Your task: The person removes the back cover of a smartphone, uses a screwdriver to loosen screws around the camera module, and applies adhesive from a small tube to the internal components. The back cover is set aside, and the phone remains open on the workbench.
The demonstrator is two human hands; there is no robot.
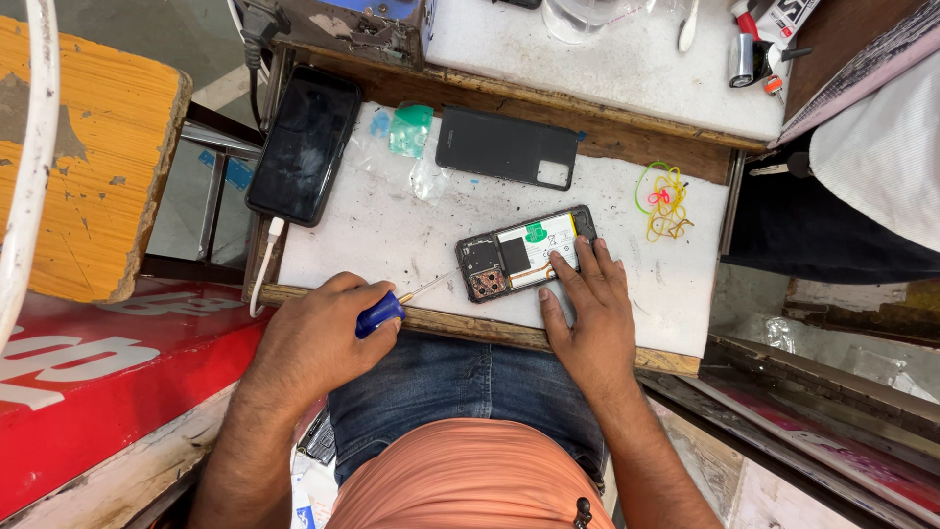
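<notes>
left hand (318,338): closed around the blue handle of a screwdriver (384,312), at the near edge of the surface (392,230); the thin shaft points toward the opened phone.
right hand (587,313): open and flat, fingers spread, fingertips pressing on the opened phone; it grips nothing.
opened phone (524,253): lies face down near the middle of the surface, toward the near edge, back removed, with the battery and camera module showing; the screwdriver tip is just beside its left end.
back cover (506,147): dark, lying flat near the far edge of the surface, apart from the opened phone.
second phone (305,144): black, screen dark, at the far left corner of the surface, overhanging the left edge; a white cable (262,269) is plugged into its near end.
rubber bands (664,201): a small tangle of yellow, green and pink near the right edge.
plastic bags (411,137): small clear and green ones, between the second phone and the back cover.
</notes>
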